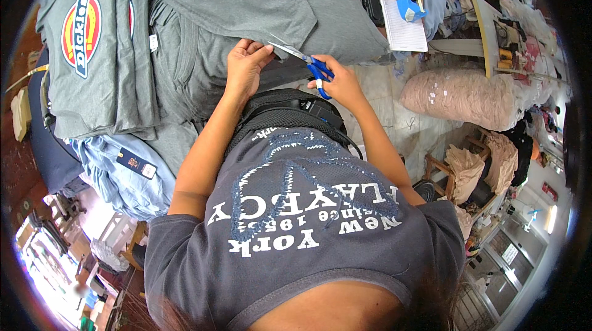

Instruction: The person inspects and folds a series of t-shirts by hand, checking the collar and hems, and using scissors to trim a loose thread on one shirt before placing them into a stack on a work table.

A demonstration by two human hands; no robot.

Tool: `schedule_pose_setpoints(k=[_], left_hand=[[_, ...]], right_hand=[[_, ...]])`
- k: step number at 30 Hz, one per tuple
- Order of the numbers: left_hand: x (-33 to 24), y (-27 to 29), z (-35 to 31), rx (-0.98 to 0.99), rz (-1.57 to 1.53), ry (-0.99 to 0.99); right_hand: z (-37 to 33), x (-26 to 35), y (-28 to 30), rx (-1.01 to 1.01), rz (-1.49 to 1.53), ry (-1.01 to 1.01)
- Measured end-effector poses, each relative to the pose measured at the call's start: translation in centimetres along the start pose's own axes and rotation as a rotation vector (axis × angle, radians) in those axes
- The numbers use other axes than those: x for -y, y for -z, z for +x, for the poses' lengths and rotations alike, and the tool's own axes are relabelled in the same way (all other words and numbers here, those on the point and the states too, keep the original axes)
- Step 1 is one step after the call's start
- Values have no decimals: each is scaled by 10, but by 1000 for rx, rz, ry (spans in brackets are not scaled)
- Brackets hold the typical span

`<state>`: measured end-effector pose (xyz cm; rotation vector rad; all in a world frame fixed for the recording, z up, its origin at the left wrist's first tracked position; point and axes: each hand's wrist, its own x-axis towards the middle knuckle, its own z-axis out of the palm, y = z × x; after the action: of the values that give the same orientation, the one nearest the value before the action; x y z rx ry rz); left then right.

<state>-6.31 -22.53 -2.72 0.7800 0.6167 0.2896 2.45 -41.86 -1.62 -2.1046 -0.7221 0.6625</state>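
Note:
A grey T-shirt (265,7) lies on top of a tall pile of grey garments in front of me. My left hand (245,66) pinches the near edge of this shirt between thumb and fingers. In my right hand (340,86) is a pair of scissors (293,52) with blue handles, my fingers through the loops. Their blades are slightly apart and point left, with the tips just beside my left fingertips, along the hem. Whether a thread lies between the blades is too small to tell.
Folded grey shirts (117,72) with a colourful emblem are stacked at left, above a tagged light-blue garment (148,174). A lined notepad (404,32) and blue tape dispenser (412,9) lie far right. A wrapped pinkish bundle (459,97) rests on the tiled floor, near a wooden chair (441,171).

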Motion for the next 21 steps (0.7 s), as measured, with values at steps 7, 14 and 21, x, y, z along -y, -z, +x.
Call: schedule_pose_setpoints(k=[7,14,21], left_hand=[[-4,-7,-4,18,32,-4],[-2,3,4,-23,-36,-16],[-7,-4,1,-11,7,-35]], right_hand=[[15,10,1,38,-62,2],[10,-5,-2,54,33,-43],[23,15,-6,15,-110,48]])
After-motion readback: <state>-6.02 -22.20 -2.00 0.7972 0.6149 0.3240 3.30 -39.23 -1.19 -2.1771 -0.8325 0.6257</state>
